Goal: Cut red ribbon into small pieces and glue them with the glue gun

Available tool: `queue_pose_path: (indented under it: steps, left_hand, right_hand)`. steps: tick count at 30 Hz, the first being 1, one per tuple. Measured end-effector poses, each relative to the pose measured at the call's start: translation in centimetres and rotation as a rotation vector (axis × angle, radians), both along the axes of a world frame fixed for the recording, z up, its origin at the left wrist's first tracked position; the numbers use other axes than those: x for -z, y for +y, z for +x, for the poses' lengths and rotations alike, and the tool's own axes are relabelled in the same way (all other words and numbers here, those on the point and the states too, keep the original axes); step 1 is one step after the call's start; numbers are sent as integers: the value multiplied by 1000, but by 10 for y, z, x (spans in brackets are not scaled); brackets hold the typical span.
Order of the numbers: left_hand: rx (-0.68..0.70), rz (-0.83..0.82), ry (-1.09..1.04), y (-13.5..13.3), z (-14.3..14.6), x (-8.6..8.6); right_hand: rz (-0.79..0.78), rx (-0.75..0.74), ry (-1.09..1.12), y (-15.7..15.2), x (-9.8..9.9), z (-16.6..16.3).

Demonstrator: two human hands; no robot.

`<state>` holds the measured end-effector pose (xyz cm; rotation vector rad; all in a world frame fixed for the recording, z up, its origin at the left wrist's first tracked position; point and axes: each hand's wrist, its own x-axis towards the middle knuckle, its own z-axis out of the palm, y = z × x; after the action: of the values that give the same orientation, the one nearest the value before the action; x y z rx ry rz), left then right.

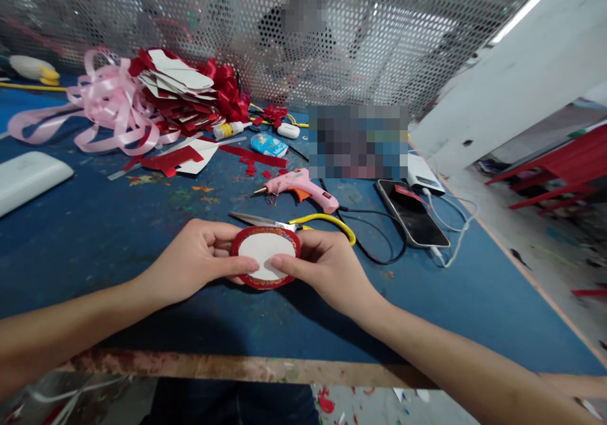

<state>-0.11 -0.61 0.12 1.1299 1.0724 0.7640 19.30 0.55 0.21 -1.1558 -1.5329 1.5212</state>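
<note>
Between my hands is a round card (267, 248) with a white middle and a red rim with gold patterning. My left hand (202, 260) grips its left side, thumb on the white face and fingers behind. On the right side my right hand (327, 264) pinches it the same way, its fingers partly hidden by the card. Just beyond the card lie scissors (327, 218) with yellow handles, partly covered by the card and my right hand. A pink glue gun (301, 188) with an orange trigger rests farther back, its nozzle pointing left.
Pink ribbon (102, 109) and a pile of red and white cut pieces (177, 86) lie at the back left. A small bottle (231, 129) and blue packet (269, 145) sit centrally. On the right, a phone (412, 215) is cabled beside a white power bank (424, 173). Perforated metal stands behind.
</note>
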Motion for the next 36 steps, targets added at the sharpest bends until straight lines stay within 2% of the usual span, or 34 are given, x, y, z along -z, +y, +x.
queue_pose_path:
  steps: [5, 10, 17, 31, 34, 36]
  left_hand:
    - [-22, 97, 51, 2, -2, 2]
    - [-10, 72, 54, 1, -2, 1]
    - [-23, 91, 149, -1, -1, 1]
    - [-8, 66, 102, -1, 1, -1]
    - [-26, 65, -15, 0, 0, 2]
    - [-68, 69, -142, 1, -1, 5]
  right_hand:
    - [31, -9, -28, 0, 0, 1]
    - [23, -48, -13, -2, -2, 1]
    - [82, -52, -176, -2, -1, 2]
    - [124, -66, -197, -3, 0, 2]
    - [240, -30, -187, -3, -1, 3]
    - [441, 4, -212, -2, -3, 5]
